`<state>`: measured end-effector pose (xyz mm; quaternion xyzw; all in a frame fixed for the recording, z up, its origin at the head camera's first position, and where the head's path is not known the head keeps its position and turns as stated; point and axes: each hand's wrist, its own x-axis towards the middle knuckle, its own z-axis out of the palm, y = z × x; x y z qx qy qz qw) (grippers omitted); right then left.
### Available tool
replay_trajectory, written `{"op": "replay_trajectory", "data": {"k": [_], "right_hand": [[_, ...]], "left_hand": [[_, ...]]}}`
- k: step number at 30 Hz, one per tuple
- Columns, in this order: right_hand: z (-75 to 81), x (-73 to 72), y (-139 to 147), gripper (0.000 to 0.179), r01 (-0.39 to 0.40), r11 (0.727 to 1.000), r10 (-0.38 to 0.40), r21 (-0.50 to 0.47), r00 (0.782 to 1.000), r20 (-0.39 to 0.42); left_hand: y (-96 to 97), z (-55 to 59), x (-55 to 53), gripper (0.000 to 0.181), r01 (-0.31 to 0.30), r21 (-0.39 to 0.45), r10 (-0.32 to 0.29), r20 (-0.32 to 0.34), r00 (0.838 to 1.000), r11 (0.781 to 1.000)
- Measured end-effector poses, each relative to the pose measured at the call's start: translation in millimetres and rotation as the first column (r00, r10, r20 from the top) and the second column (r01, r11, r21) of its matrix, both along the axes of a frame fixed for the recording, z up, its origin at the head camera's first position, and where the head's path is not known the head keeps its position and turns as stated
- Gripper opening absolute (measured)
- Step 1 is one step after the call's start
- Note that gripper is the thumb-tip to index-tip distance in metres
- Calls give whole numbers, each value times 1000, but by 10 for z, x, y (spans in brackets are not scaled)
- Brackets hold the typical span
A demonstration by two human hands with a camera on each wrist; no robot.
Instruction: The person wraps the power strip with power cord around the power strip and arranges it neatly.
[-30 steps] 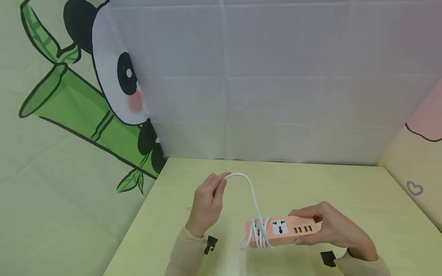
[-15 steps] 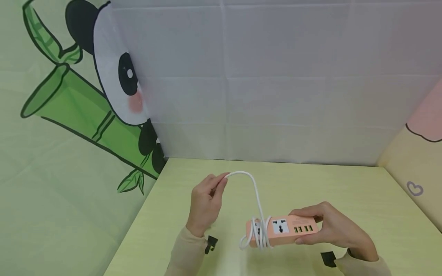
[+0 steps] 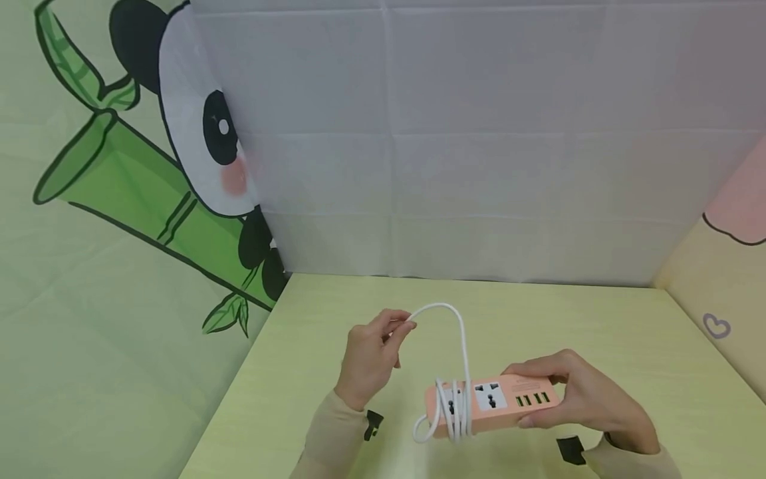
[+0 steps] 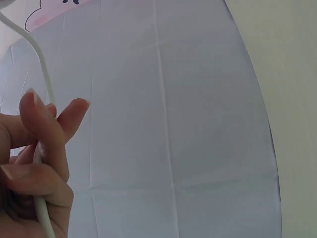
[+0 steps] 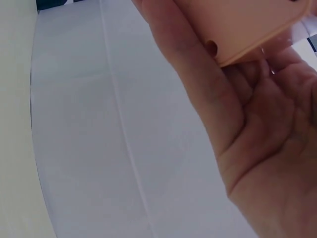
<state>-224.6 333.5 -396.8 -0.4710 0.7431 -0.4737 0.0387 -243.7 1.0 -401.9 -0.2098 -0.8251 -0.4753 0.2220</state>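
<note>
An orange power strip (image 3: 503,420) with white sockets and several USB ports is held up above the table, its right end gripped by my right hand (image 3: 589,398). In the right wrist view its underside (image 5: 242,25) shows against the fingers. A white cord (image 3: 463,346) is wound several times round the strip's left part, with a small loop hanging off the left end. From there it arches up to my left hand (image 3: 372,356), which pinches it between thumb and fingers. The left wrist view shows the cord (image 4: 43,215) running on through the curled fingers; its far end is hidden.
The pale yellow table (image 3: 335,299) lies beneath both hands. A grey-white cloth wall (image 3: 479,166) rises at its back edge. To the left hangs a green cloth (image 3: 108,332) printed with a panda and bamboo; a cream and pink one (image 3: 718,279) stands at the right.
My left hand has moved a little right and down with the cord, and the cord's arch has shifted right. The strip and my right hand have shifted only slightly right.
</note>
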Motion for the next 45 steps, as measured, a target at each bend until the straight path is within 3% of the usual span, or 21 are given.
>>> {"op": "replay_trajectory", "data": {"k": [4, 9, 14, 19, 26, 32, 35, 40, 45], "right_hand": [[22, -37, 52, 51, -15, 999, 15, -43, 1000, -3], [42, -53, 154, 57, 71, 995, -69, -65, 997, 33], [66, -105, 245, 59, 150, 986, -148, -77, 988, 37], [76, -159, 353, 58, 222, 973, -218, -67, 974, 67], [99, -238, 418, 56, 222, 970, -212, -94, 971, 113], [84, -307, 440, 60, 240, 959, -232, -151, 970, 70], [76, -337, 454, 62, 265, 951, -257, -162, 964, 66], [88, -382, 454, 58, 355, 925, -351, -134, 935, 51], [108, -434, 442, 53, 431, 895, -429, -117, 902, 43]], "left_hand": [[37, 9, -4, 7, -62, -132, 64, 15, 998, 989], [48, 14, -12, 7, -101, -335, 98, -24, 995, 937], [57, 27, -17, 10, 10, -455, 19, 59, 998, 890], [63, 77, -8, 11, 131, -505, -35, 196, 980, 853], [72, 138, 26, 12, 295, -449, -158, 317, 935, 843], [99, 212, 57, 15, 398, -377, -283, 325, 902, 836], [112, 236, 60, 15, 420, -357, -320, 306, 897, 834], [140, 274, 62, 14, 436, -324, -364, 258, 895, 840], [177, 310, 67, 13, 439, -222, -377, 270, 886, 871]]}}
